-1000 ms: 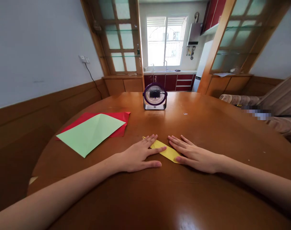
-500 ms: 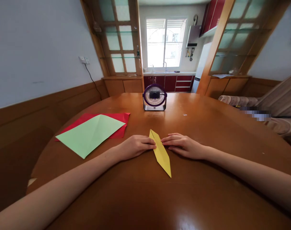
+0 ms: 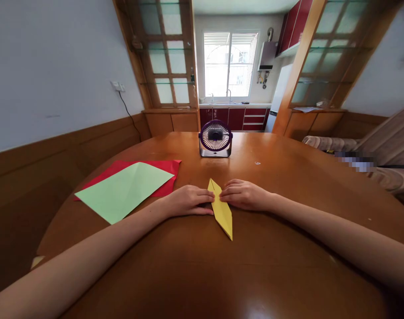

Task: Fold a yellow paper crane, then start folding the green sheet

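Note:
A narrow strip of folded yellow paper (image 3: 223,214), pointed at both ends, lies slantwise on the brown table in front of me. A crease or slit shows near its far tip. My left hand (image 3: 190,200) holds its left edge, fingertips on top of the paper and thumb lower down against the side. From the right, my right hand (image 3: 243,195) grips the opposite edge with its fingers bent together; its thumb is mostly hidden. Between the two sets of fingertips a thin band of yellow paper shows.
On the left of the table (image 3: 202,283), a light green sheet (image 3: 125,190) overlaps red paper (image 3: 177,166). A small purple fan (image 3: 215,136) stands at the far side. A striped chair (image 3: 384,141) is at the right, and a wall (image 3: 55,79) runs along the left.
My right hand has moved left onto the paper and its fingers are more closed. My left thumb has come down away from its fingers. The yellow paper's near tip has shifted slightly left and away.

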The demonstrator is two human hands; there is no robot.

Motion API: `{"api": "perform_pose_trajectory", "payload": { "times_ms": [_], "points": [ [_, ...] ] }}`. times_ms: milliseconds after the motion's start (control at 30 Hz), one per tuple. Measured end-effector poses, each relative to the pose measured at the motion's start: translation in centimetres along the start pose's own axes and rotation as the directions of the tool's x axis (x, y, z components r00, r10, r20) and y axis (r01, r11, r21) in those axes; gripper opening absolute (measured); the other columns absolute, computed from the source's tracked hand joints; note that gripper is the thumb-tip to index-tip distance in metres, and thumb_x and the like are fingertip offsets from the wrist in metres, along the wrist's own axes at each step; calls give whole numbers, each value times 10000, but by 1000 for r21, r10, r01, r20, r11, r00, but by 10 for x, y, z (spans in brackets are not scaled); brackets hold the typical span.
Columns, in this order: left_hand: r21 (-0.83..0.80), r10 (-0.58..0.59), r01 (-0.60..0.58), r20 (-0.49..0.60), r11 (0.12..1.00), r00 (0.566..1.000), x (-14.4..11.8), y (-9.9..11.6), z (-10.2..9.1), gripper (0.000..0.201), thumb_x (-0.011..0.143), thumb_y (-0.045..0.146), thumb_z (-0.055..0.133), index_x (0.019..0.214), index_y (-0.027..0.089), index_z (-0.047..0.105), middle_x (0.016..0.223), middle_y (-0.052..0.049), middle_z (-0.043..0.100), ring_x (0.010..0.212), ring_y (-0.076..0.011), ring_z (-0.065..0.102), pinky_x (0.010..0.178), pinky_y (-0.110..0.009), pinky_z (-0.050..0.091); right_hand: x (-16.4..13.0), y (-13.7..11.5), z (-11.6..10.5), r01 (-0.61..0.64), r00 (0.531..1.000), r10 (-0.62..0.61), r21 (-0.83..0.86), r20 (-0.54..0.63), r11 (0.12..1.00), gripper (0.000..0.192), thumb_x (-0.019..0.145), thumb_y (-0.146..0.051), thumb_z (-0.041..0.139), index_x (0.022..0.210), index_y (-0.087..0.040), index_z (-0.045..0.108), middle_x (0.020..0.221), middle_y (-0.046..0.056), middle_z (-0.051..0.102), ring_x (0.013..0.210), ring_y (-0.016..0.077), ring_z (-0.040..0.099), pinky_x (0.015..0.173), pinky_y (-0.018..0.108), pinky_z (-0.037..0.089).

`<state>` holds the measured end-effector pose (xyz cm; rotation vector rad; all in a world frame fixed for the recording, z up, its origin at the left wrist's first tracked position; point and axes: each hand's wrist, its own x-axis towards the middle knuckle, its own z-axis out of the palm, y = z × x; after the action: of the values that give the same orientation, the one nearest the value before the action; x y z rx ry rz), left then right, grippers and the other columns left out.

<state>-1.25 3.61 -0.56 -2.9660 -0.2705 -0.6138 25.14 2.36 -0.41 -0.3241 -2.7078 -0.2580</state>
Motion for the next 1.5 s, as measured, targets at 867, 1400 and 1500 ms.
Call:
{"api": "perform_pose_trajectory", "payload": {
  "times_ms": [867, 1400, 1500],
  "points": [
    [85, -412, 415, -57, 906, 910, 18, 41, 12, 184, 916, 288, 502, 886, 184, 650, 823, -25, 683, 713, -158, 637, 597, -242, 423, -3, 2, 6, -358, 899, 438, 567, -6, 742, 246, 905, -391, 583, 956, -209, 741, 1000, 76, 707, 920, 169, 636, 865, 370, 511],
    [-395, -797, 715, -83, 577, 598, 26, 36, 13, 261, 791, 341, 665, 579, 189, 656, 764, -21, 700, 819, -210, 637, 771, -359, 460, 9, -6, 16, -603, 673, 738, 610, 43, 515, 316, 795, -461, 687, 696, -163, 724, 880, 53, 601, 848, 162, 583, 830, 348, 473],
    [-374, -836, 767, -41, 521, 548, 28, 37, 10, 287, 797, 389, 653, 596, 186, 633, 754, -22, 697, 810, -212, 631, 756, -341, 444, 9, -7, 19, -648, 643, 765, 560, 38, 517, 272, 833, -394, 660, 694, -167, 715, 882, 49, 601, 868, 168, 573, 839, 348, 451]
  ]
}}
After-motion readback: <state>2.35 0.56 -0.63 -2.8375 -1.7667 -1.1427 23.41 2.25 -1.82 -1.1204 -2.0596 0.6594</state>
